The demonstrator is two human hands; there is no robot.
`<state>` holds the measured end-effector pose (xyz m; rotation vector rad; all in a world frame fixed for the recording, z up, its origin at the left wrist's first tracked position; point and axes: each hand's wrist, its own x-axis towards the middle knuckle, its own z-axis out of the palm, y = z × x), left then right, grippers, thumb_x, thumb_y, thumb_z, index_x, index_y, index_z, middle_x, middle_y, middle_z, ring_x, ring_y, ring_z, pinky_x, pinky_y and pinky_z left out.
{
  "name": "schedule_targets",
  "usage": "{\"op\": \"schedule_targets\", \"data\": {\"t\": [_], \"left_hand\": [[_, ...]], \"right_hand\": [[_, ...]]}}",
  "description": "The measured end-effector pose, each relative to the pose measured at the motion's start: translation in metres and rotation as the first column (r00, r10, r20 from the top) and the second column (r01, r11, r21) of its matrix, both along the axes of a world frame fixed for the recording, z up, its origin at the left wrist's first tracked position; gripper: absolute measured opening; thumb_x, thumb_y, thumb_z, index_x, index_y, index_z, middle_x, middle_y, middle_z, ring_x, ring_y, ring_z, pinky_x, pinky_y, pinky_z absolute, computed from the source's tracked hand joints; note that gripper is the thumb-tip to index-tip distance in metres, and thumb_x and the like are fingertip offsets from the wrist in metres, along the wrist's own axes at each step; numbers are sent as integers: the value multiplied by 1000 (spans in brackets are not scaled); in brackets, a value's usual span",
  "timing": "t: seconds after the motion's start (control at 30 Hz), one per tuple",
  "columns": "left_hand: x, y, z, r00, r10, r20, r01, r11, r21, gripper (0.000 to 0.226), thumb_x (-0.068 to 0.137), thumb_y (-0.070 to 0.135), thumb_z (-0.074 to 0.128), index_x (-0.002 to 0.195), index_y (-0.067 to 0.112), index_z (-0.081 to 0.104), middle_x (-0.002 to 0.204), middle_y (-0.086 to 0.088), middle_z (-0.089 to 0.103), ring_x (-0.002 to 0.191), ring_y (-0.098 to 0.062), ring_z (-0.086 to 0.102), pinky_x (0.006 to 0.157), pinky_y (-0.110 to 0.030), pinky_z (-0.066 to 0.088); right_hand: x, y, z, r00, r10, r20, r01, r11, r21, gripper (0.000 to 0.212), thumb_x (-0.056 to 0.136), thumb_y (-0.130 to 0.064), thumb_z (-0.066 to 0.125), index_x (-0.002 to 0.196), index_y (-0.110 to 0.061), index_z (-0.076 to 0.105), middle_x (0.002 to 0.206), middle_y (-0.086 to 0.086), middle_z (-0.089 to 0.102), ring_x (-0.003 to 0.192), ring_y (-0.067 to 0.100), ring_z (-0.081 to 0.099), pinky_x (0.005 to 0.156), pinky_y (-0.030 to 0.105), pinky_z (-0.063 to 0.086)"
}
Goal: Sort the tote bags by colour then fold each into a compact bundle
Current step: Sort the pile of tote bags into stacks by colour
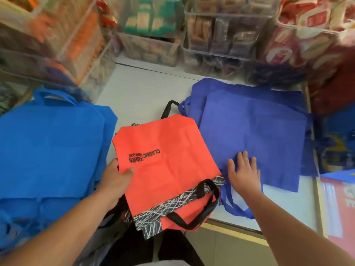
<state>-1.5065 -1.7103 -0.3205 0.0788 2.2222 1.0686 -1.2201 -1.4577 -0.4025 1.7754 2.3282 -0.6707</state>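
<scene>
– Sorting looks close to finished, would you say?

– I'd judge so. The bright blue bags [51,146] lie in a stack on the left of the counter [138,93]. The violet-blue bags [253,131] lie spread flat on the right, one over another.

– And the orange ones?

– The orange bags [169,156] are between the two stacks, at the near edge of the counter. The top one is lifted and tilted. Beneath it more orange shows, with a black-and-white scribbled panel and black handles [207,204].

– So what is left?

– All the folding, as far as I can see. Every bag lies open and flat, and no bundle is in view. The orange lot also wants laying down as its own stack.

– What are the hands doing?

– The left hand [115,179] pinches the top orange bag at its left edge, thumb on top, fingers hidden underneath. The right hand [244,171] lies flat on the near corner of the violet-blue bags, fingers spread, holding nothing.
</scene>
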Motion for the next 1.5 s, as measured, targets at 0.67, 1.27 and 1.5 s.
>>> {"op": "schedule_targets", "data": {"t": [0.67, 1.27, 1.5], "left_hand": [[-115, 15, 41, 968, -88, -233, 71, 994, -83, 12, 92, 7, 65, 96, 17, 62, 90, -3, 69, 90, -29, 67, 82, -40, 55], [-282, 146, 32, 636, -479, -605, 462, 864, -198, 57, 82, 18, 71, 136, 7, 54, 132, -20, 52, 124, -38, 49, 107, -46, 40], [-204, 44, -33, 523, -722, -453, 692, 670, -269, 42, 86, 43, 54, 112, 15, 73, 129, -13, 62, 121, -39, 56, 101, -54, 48]], "right_hand": [[-139, -21, 61, 935, 176, -307, -247, 946, -210, 58, 103, -45, 53, 155, -25, 41, 159, -1, 41, 145, 21, 39, 114, 36, 35], [-259, -62, 57, 933, -55, -356, -18, 980, -198, 48, 100, -33, 60, 144, -16, 55, 145, 4, 54, 133, 22, 52, 112, 36, 41], [-272, -94, 23, 954, -39, -297, -8, 988, -154, 54, 92, -39, 69, 143, -25, 55, 129, 8, 43, 115, 33, 55, 97, 32, 45]]}}
